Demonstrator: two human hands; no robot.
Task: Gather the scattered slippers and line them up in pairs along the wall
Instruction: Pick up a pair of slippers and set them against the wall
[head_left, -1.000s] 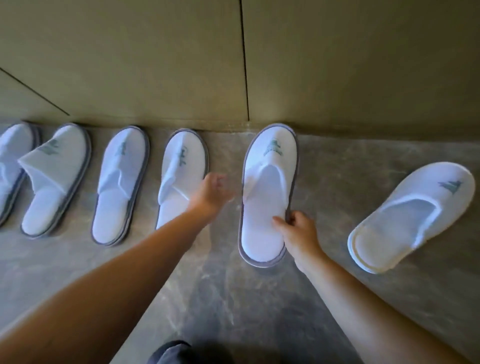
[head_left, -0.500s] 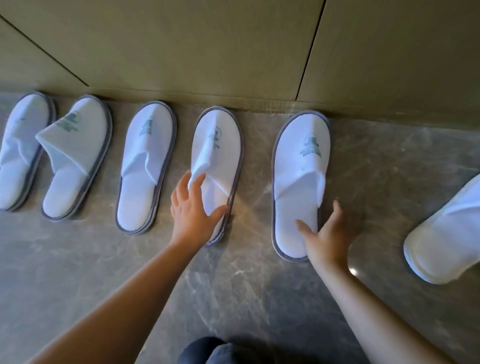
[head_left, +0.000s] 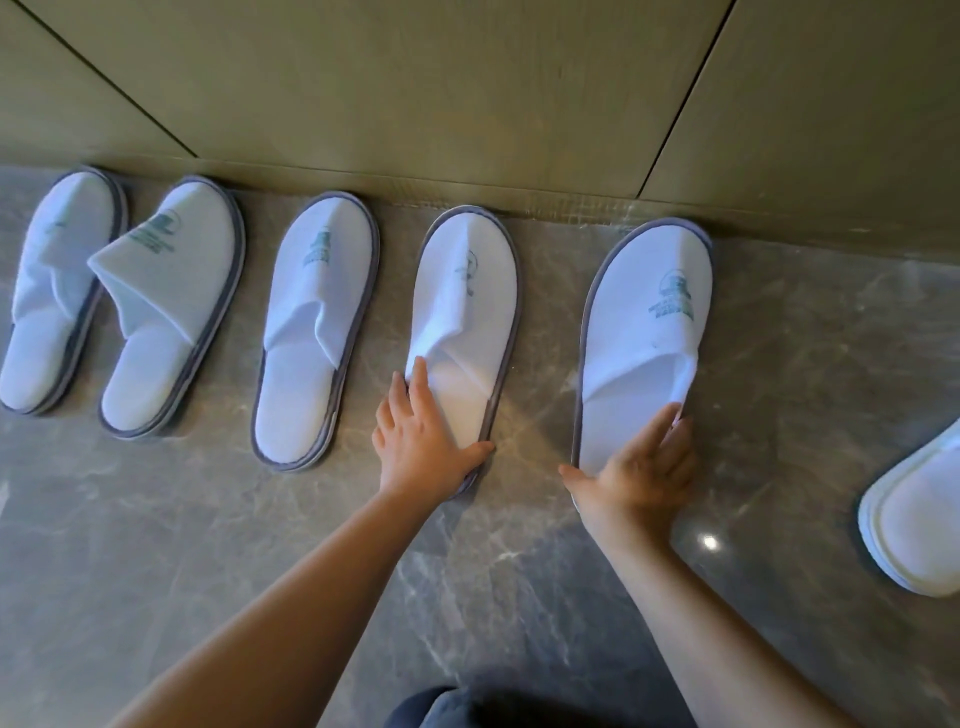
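From my feed, the olive panelled wall (head_left: 467, 93) filled the top of the view and the grey marbled floor (head_left: 156, 545) ran beneath it. Five white slippers stood toes to the wall in a row — the far-left slipper (head_left: 49, 291) partly cut by the frame edge, the second slipper (head_left: 171, 312) just beside it with its upper folded askew, the third slipper (head_left: 317, 332) a little apart. The fourth slipper (head_left: 472, 312) and fifth slipper (head_left: 649, 332) made the nearest pair. A sixth slipper (head_left: 919, 525) lay well apart at the right edge, only its heel showing, pale-trimmed I think. My left hand (head_left: 421, 441) lay flat and spread on the fourth slipper's heel, fingers reaching the strap edge, gripping nothing. My right hand (head_left: 636, 478) rested splayed on the fifth slipper's heel — pressing, not clenched. A dark garment (head_left: 441, 709) showed at the bottom edge.
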